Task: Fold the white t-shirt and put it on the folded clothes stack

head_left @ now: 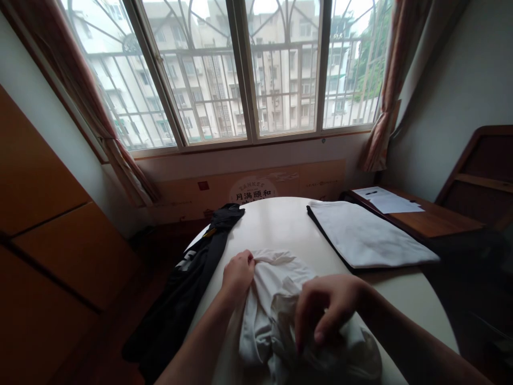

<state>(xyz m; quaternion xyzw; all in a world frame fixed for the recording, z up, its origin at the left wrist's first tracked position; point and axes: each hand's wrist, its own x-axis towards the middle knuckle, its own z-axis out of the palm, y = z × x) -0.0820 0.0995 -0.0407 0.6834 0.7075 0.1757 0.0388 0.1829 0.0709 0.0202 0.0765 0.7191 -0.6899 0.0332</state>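
A crumpled white garment [272,299] lies on the near part of the round white table [272,224]. Its exact kind cannot be made out from the folds. My left hand [239,272] is closed in a pinch on the garment's far left edge. Over the garment's right side hangs my right hand [332,302], fingers curved down and the thumb apart from them. Nothing shows in its grasp, though the fingertips are dark and slightly blurred. Cloth bunches up below the right hand.
Black clothing [200,272] drapes over the table's left edge. Folded white cloth [368,232], with a dark layer beneath, lies at the right. Beyond it, papers [390,200] rest on a wooden side table [444,214]. A long printed box [184,198] stands under the window.
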